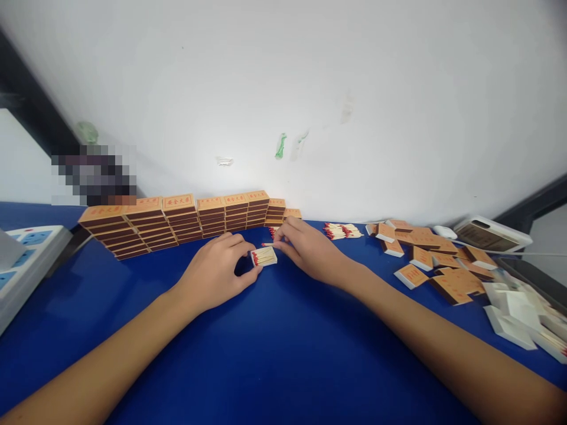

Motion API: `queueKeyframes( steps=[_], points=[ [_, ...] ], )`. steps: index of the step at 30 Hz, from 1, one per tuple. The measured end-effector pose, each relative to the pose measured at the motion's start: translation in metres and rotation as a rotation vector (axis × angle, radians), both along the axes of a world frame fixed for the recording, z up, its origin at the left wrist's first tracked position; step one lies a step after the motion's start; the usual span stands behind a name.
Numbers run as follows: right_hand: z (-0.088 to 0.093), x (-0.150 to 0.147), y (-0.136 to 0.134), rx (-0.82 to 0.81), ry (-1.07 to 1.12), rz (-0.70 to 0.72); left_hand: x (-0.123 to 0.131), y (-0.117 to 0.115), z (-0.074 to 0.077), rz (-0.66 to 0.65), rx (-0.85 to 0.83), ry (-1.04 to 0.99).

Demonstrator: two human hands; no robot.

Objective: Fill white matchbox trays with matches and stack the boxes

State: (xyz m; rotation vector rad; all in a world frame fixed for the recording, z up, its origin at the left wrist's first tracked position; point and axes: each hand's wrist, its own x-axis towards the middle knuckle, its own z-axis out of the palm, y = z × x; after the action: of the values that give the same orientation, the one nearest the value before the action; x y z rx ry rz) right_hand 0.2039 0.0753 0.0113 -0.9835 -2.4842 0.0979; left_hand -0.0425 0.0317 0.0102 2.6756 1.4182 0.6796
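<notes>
My left hand (224, 265) grips the left end of a small white matchbox tray (271, 261) between thumb and fingers. Red-tipped matches (263, 255) lie inside it, heads toward the left. Just above the tray's right end, my right hand (305, 247) pinches a match (268, 244) with its red head pointing left. A few more red match heads (273, 232) show behind my right hand, which partly hides them. A loose pile of matches (343, 231) lies to the right of that hand, near the wall.
Stacked matchboxes (177, 218) line the wall at left. Scattered matchbox sleeves (452, 283) and white trays (509, 327) lie at right on the blue table (283, 366). A power strip (35, 260) stands far left; a white device (491, 234) with a cable sits far right.
</notes>
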Motion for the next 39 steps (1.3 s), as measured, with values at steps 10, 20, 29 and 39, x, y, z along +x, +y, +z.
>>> queueKeyframes(
  steps=[10, 20, 29, 39],
  points=[
    [0.002, -0.002, -0.003, 0.008, 0.0, 0.009, 0.0, -0.001, 0.0, -0.015, 0.002, -0.01],
    [-0.021, 0.023, 0.027, 0.012, 0.008, -0.117, 0.001, 0.0, -0.001, -0.015, -0.003, -0.006],
    [-0.019, 0.02, 0.023, 0.005, 0.01, -0.12, 0.0, -0.001, 0.0, -0.017, 0.0, -0.001],
    [-0.017, 0.017, 0.022, -0.018, -0.121, -0.17, 0.001, -0.001, 0.0, -0.016, -0.007, -0.012]
  ],
)
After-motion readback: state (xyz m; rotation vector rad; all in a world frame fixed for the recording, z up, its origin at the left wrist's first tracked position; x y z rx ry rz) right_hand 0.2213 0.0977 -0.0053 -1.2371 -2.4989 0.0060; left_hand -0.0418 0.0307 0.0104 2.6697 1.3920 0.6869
